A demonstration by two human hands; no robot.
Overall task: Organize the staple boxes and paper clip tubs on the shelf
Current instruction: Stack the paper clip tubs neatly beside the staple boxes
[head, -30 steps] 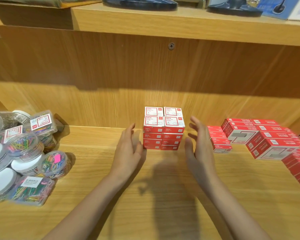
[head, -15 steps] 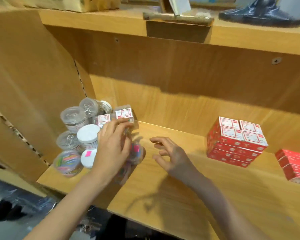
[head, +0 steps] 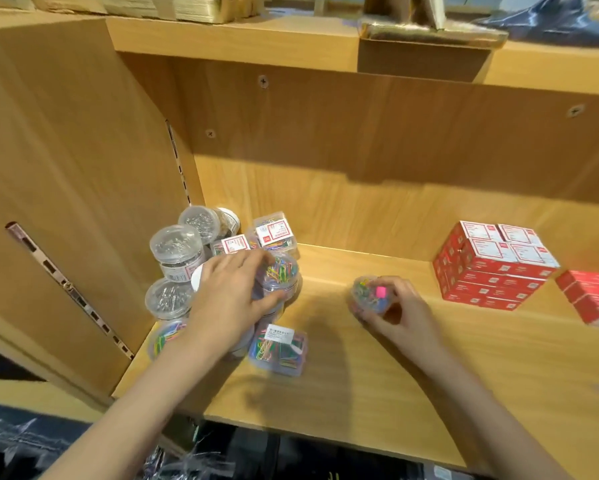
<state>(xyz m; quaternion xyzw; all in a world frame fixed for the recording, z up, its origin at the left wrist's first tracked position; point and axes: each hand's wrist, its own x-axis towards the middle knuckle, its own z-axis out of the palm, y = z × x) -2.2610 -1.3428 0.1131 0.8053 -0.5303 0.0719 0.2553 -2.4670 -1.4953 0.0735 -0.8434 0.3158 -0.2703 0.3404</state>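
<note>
Several clear paper clip tubs are heaped in the shelf's left corner; some hold silver clips (head: 176, 249), others coloured ones. My left hand (head: 234, 299) grips a round tub of coloured clips (head: 280, 274) in that heap. My right hand (head: 400, 311) holds another round tub (head: 368, 295) with a pink sticker, a little to the right of the heap, low over the shelf board. A flat rectangular tub of coloured clips (head: 280, 348) lies in front. A neat stack of red staple boxes (head: 492, 268) stands at the right.
More red staple boxes (head: 589, 299) lie at the far right edge. The wooden side panel (head: 66, 202) closes off the left, the back wall (head: 360, 209) is close behind. The shelf board (head: 377, 375) has its front edge near me; an upper shelf hangs overhead.
My view swung left from the staple stack to the tub heap. My left hand took hold of a round tub. My right hand, held free before, now holds a tub with a pink sticker.
</note>
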